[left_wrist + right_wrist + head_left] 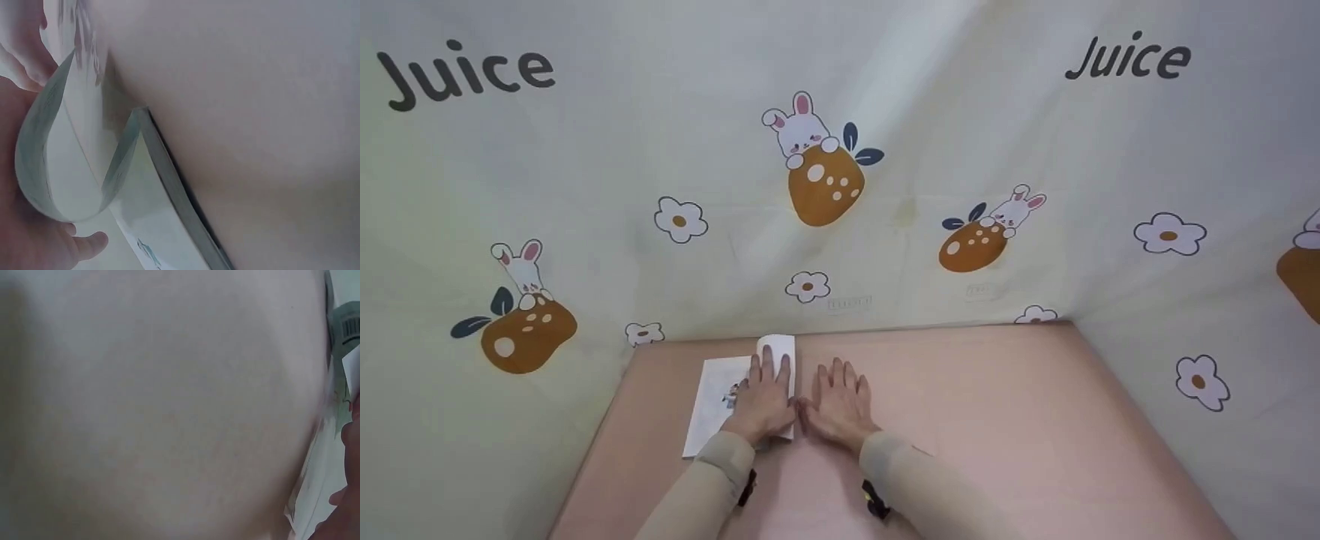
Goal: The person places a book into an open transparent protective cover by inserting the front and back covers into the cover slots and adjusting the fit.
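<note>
On the surface (997,420), at left, lies the booklet (703,424); the left hand (763,405) rests straight-fingered on its curled flap (781,345), the right hand (840,405) beside, both grasping nothing; gentle, even pressure seems best.

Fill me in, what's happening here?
A person is working with bare hands at a white book lying on a pink table. The left hand rests on the book, over a flap that curls into a loop. The right hand lies flat, just beside the book's right edge.
</note>
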Demonstrator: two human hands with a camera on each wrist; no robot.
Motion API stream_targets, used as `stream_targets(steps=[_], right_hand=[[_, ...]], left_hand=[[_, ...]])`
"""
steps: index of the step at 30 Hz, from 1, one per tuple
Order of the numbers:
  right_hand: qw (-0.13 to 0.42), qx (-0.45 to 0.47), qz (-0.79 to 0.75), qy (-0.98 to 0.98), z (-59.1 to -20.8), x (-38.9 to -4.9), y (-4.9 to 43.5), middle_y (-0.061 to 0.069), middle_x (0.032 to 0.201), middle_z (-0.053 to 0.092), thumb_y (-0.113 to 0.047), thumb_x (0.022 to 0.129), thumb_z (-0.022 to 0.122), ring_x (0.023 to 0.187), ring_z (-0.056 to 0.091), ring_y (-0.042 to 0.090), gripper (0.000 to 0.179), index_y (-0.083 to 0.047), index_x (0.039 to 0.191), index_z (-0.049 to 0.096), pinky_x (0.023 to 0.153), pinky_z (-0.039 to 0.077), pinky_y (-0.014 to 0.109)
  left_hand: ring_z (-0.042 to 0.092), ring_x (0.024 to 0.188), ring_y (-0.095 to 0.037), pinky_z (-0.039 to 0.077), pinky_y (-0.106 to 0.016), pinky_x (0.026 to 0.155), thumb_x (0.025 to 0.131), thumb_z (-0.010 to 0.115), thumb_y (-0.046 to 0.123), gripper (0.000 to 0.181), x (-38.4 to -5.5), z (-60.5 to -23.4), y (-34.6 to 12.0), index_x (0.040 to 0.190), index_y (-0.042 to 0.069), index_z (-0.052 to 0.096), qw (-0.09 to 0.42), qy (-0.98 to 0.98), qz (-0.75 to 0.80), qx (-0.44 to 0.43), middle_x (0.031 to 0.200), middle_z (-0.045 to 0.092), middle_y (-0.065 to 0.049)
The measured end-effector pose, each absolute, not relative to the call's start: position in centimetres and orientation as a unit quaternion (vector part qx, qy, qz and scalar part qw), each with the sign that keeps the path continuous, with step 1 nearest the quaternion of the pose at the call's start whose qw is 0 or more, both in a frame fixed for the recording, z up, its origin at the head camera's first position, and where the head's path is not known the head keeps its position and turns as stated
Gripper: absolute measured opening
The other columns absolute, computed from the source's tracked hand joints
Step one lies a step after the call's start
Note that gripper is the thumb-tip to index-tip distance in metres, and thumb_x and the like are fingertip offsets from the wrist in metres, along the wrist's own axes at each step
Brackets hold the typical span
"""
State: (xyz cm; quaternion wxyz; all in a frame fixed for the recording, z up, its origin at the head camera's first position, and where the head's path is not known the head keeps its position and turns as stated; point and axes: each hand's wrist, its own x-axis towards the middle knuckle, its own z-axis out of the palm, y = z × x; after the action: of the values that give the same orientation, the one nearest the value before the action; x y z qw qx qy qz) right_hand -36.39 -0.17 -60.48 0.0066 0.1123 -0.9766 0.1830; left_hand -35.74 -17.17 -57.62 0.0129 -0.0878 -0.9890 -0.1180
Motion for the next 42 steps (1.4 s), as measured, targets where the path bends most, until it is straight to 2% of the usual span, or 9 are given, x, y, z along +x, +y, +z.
stream_targets(steps=[8,18,23,29,34,42], right_hand=[[-0.036,0.142,0.166,-0.975,-61.2,-35.7,-0.6,0.026,0.187,0.021,-0.059,0.113,0.043,0.176,0.018,0.047,0.084,-0.004,0.176,0.031,0.14,0.018,0.071],[-0.06,0.137,0.147,-0.978,-61.9,-36.2,-0.8,0.023,0.189,0.013,-0.065,0.112,0.034,0.178,0.011,0.044,0.089,-0.007,0.179,0.024,0.142,0.011,0.069],[-0.058,0.14,0.144,-0.978,-62.4,-36.6,-0.8,0.023,0.189,0.015,-0.059,0.114,0.033,0.178,0.013,0.044,0.083,-0.007,0.178,0.026,0.142,0.012,0.069],[-0.057,0.148,0.161,-0.974,-63.6,-37.3,-0.6,0.024,0.189,0.012,-0.051,0.115,0.024,0.178,0.01,0.045,0.077,-0.008,0.178,0.026,0.141,0.01,0.071],[-0.057,0.153,0.177,-0.971,-63.6,-37.5,-0.4,0.025,0.189,0.013,-0.048,0.114,0.026,0.177,0.011,0.046,0.075,-0.008,0.178,0.028,0.141,0.01,0.072],[-0.082,0.151,0.202,-0.964,-63.4,-37.7,0.2,0.022,0.19,0.007,-0.054,0.115,0.029,0.178,0.004,0.044,0.078,-0.01,0.179,0.024,0.142,0.005,0.07]], left_hand=[[0.017,0.171,-0.059,0.033,-0.08,0.13,0.104,0.063,0.025,0.078,-36.1,-58.7,-17.2,0.172,-0.001,0.036,0.017,-0.991,-0.105,-0.085,0.185,0.014,-0.034],[0.015,0.173,-0.057,0.03,-0.079,0.133,0.101,0.066,0.03,0.079,-36.4,-59.0,-17.0,0.17,-0.002,0.042,0.001,-0.993,-0.085,-0.076,0.185,0.017,-0.032],[0.015,0.173,-0.057,0.031,-0.08,0.132,0.104,0.062,0.034,0.075,-36.8,-59.6,-17.2,0.168,-0.002,0.045,-0.002,-0.994,-0.076,-0.08,0.185,0.018,-0.034],[0.014,0.174,-0.055,0.028,-0.076,0.135,0.11,0.056,0.035,0.069,-36.4,-58.8,-17.1,0.169,0.001,0.046,-0.03,-0.993,-0.076,-0.08,0.185,0.02,-0.031],[0.013,0.175,-0.054,0.026,-0.074,0.137,0.112,0.054,0.037,0.069,-36.2,-58.1,-16.7,0.169,0.0,0.044,-0.047,-0.992,-0.077,-0.084,0.185,0.019,-0.03],[0.01,0.174,-0.057,0.024,-0.077,0.136,0.11,0.054,0.028,0.067,-36.8,-59.5,-16.4,0.168,-0.002,0.044,-0.027,-0.99,-0.109,-0.082,0.185,0.017,-0.034]])
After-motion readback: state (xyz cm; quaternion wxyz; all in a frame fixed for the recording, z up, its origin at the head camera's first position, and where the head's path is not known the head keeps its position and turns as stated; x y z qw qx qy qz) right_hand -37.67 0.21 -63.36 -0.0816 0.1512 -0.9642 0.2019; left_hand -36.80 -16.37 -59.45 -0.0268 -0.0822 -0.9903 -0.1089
